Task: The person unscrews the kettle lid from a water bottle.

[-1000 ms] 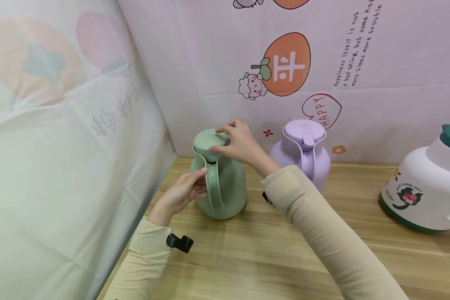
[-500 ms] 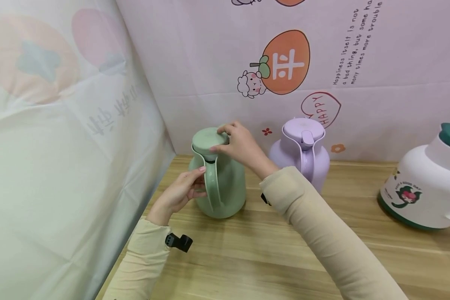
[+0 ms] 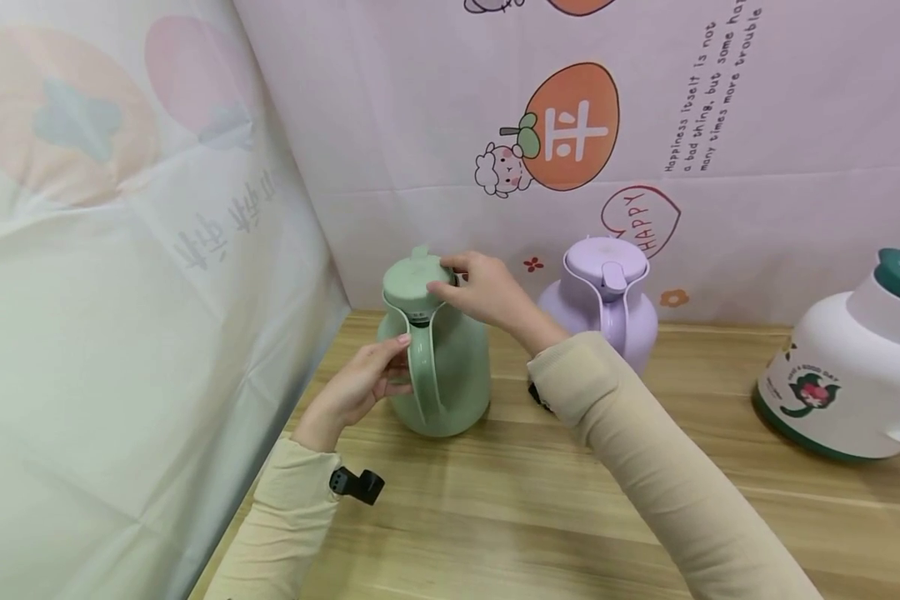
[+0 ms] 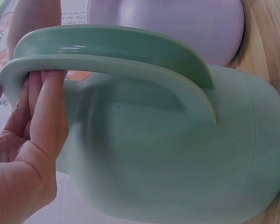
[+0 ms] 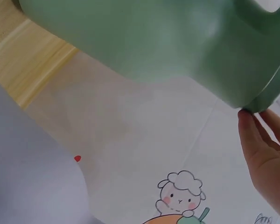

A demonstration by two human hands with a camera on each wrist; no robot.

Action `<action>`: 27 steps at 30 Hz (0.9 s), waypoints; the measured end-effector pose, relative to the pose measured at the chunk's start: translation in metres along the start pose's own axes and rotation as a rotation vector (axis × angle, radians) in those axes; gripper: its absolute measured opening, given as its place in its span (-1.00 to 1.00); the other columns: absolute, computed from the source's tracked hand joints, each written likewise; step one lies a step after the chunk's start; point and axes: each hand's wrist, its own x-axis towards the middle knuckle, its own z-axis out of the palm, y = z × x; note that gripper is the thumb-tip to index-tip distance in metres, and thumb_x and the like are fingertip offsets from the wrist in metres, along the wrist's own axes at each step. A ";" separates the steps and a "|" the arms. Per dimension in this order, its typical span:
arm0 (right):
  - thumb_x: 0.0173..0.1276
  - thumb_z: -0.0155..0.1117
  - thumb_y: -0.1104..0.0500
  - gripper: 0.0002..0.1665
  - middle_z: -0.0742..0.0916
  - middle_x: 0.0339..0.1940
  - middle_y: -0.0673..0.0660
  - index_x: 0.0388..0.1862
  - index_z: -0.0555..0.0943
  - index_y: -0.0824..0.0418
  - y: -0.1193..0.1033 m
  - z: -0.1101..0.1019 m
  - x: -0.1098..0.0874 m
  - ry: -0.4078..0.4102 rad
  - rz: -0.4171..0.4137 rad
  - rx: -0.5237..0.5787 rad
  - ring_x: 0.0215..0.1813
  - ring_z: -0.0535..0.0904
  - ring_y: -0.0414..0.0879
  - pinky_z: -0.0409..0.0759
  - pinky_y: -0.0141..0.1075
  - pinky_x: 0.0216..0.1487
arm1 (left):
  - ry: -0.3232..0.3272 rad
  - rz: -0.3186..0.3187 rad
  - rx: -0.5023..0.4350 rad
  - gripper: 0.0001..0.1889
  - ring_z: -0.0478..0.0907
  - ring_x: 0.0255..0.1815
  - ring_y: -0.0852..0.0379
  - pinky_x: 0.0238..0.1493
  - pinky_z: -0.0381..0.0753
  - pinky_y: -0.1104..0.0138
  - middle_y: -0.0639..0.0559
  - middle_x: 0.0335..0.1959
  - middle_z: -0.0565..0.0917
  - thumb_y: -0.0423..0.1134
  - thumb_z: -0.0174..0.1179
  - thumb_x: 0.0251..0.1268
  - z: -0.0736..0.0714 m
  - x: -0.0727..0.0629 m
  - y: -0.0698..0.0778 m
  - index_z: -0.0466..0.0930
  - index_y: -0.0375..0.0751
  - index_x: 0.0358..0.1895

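Note:
A pale green thermos jug (image 3: 457, 379) stands upright on the wooden table, its handle (image 3: 424, 375) facing the person. My left hand (image 3: 360, 383) holds the upper part of this handle, with fingers passed through beneath it in the left wrist view. At the top, my right hand (image 3: 487, 287) pinches the right edge of the round green lid (image 3: 412, 282) between thumb and fingers. A small tab (image 3: 420, 251) sticks out on the lid's far side. From the right wrist view, the fingertips (image 5: 246, 116) touch the lid's rim.
Just right of the green jug stands a lilac thermos jug (image 3: 630, 321), partly behind the right forearm. Farther right is a white jug (image 3: 832, 375) with a dark green lid. Printed cloth (image 3: 420, 125) hangs behind and along the left of the wooden table (image 3: 450, 533).
The green lid has turned, so its tab now shows at the far side. My right hand has shifted slightly right and down with the lid's edge. The left hand keeps its hold.

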 end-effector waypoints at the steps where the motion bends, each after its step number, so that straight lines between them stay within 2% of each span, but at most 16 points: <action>1: 0.36 0.20 -0.05 -0.32 0.52 0.33 0.26 0.32 0.41 0.33 -0.002 0.002 0.000 -0.002 -0.001 -0.011 0.36 0.42 0.13 0.41 -0.08 0.37 | 0.001 -0.003 0.002 -0.53 0.61 -0.26 0.30 -0.15 0.67 0.42 0.19 -0.29 0.62 -0.03 -0.16 0.51 0.000 0.000 0.000 0.46 -0.42 0.09; 6: 0.31 0.24 -0.15 -0.16 0.47 0.36 0.30 0.35 0.34 0.39 -0.009 0.012 0.003 0.002 -0.004 -0.069 0.38 0.38 0.12 0.40 -0.07 0.38 | 0.008 -0.013 0.005 -0.56 0.60 -0.26 0.30 -0.15 0.67 0.43 0.20 -0.29 0.61 -0.03 -0.16 0.51 0.000 -0.001 -0.001 0.49 -0.36 0.04; 11: 0.13 0.36 -0.29 0.01 0.43 0.29 0.31 0.36 0.34 0.33 -0.015 0.022 0.001 0.039 0.046 -0.132 0.26 0.38 0.14 0.50 -0.05 0.23 | 0.002 -0.008 0.011 -0.54 0.61 -0.26 0.31 -0.14 0.67 0.43 0.21 -0.29 0.62 -0.03 -0.17 0.52 -0.001 -0.001 -0.002 0.48 -0.40 0.06; 14: 0.06 0.41 -0.29 0.03 0.42 0.21 0.30 0.36 0.35 0.27 -0.018 0.025 -0.001 0.067 0.076 -0.137 0.18 0.35 0.13 0.51 -0.05 0.13 | 0.000 -0.008 0.008 -0.53 0.61 -0.26 0.31 -0.14 0.67 0.43 0.21 -0.29 0.62 -0.03 -0.18 0.52 -0.001 0.000 -0.002 0.47 -0.41 0.07; 19: 0.11 0.42 -0.20 -0.03 0.43 0.23 0.31 0.37 0.34 0.28 -0.014 0.022 0.001 0.068 0.067 -0.115 0.20 0.37 0.13 0.49 -0.06 0.19 | 0.002 -0.007 -0.004 -0.56 0.62 -0.26 0.30 -0.16 0.68 0.43 0.20 -0.30 0.63 -0.03 -0.16 0.51 0.000 0.001 -0.002 0.49 -0.36 0.04; 24: 0.22 0.39 -0.02 -0.16 0.44 0.35 0.32 0.37 0.32 0.32 -0.006 0.013 0.003 0.003 0.000 -0.037 0.35 0.38 0.15 0.40 -0.04 0.36 | 0.005 -0.006 0.008 -0.53 0.61 -0.26 0.29 -0.15 0.68 0.42 0.20 -0.29 0.63 -0.04 -0.17 0.51 0.000 0.001 -0.001 0.46 -0.42 0.09; 27: 0.27 0.34 0.06 -0.25 0.41 0.39 0.31 0.37 0.34 0.30 -0.003 0.009 0.003 -0.019 -0.030 -0.030 0.41 0.33 0.16 0.34 -0.02 0.42 | 0.005 -0.008 0.014 -0.50 0.61 -0.25 0.30 -0.15 0.67 0.42 0.20 -0.29 0.62 -0.04 -0.18 0.51 0.000 0.001 0.000 0.43 -0.46 0.12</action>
